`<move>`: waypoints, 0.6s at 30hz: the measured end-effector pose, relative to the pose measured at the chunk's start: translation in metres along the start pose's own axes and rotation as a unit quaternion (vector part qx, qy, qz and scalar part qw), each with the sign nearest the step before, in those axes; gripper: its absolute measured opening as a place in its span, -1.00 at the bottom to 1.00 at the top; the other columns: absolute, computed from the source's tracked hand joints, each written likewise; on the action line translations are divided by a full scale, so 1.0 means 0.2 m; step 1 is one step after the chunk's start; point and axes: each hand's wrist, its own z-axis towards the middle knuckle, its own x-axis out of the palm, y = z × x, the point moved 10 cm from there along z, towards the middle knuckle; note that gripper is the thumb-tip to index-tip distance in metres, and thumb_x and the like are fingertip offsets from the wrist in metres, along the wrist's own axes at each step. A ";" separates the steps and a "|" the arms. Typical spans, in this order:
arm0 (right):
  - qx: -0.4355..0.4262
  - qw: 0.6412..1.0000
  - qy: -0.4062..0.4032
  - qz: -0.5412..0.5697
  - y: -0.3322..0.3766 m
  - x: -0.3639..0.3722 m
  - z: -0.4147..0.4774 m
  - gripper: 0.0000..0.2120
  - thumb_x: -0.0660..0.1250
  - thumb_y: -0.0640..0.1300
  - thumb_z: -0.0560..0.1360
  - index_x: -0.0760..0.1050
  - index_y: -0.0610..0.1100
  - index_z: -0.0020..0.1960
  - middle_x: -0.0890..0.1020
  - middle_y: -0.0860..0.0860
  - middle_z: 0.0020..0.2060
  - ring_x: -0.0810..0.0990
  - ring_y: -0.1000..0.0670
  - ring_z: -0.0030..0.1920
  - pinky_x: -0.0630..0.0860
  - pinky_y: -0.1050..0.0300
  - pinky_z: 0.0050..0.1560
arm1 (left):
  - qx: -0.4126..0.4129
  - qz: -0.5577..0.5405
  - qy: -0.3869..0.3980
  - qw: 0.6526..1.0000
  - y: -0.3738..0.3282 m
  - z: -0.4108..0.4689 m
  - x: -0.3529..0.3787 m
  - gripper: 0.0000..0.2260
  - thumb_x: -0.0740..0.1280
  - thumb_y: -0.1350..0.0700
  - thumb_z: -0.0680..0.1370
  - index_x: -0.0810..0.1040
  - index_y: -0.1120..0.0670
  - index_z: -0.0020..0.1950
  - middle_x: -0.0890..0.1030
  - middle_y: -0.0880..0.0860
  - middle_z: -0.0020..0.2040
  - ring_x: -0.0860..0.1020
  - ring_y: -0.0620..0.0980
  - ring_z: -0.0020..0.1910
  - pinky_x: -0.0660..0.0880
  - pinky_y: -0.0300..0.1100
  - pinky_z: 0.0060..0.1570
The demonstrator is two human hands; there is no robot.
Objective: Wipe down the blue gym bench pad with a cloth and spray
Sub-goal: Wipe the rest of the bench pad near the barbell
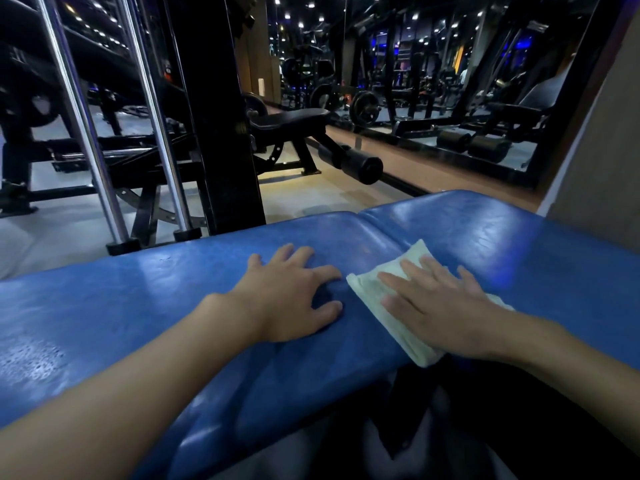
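A pale folded cloth [377, 299] is pressed flat onto the blue bench pad [138, 306] by the right hand [440, 306], fingers straight and spread, just beside the seam between cushions, while the left hand [291, 299], fingers splayed and holding nothing, is rested on the pad alongside.

No lettering, number, brand or sign can be read: the blue bench pad [138, 306] and cloth [414, 254] show no legible marks, and the dark machines [298, 123] toward twelve o'clock are too dim.
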 end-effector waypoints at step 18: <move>-0.010 0.999 -0.006 0.037 0.10 -0.03 0.96 -0.47 -0.17 0.31 0.58 -0.07 0.33 0.55 -0.07 0.13 0.61 -0.10 -0.09 0.59 -0.08 -0.29 0.49 | -0.038 -0.010 0.095 0.995 0.14 0.02 0.15 -0.33 -0.12 -0.54 0.40 -0.12 -0.37 0.48 0.17 -0.05 0.50 0.20 0.09 0.43 0.30 0.20 0.24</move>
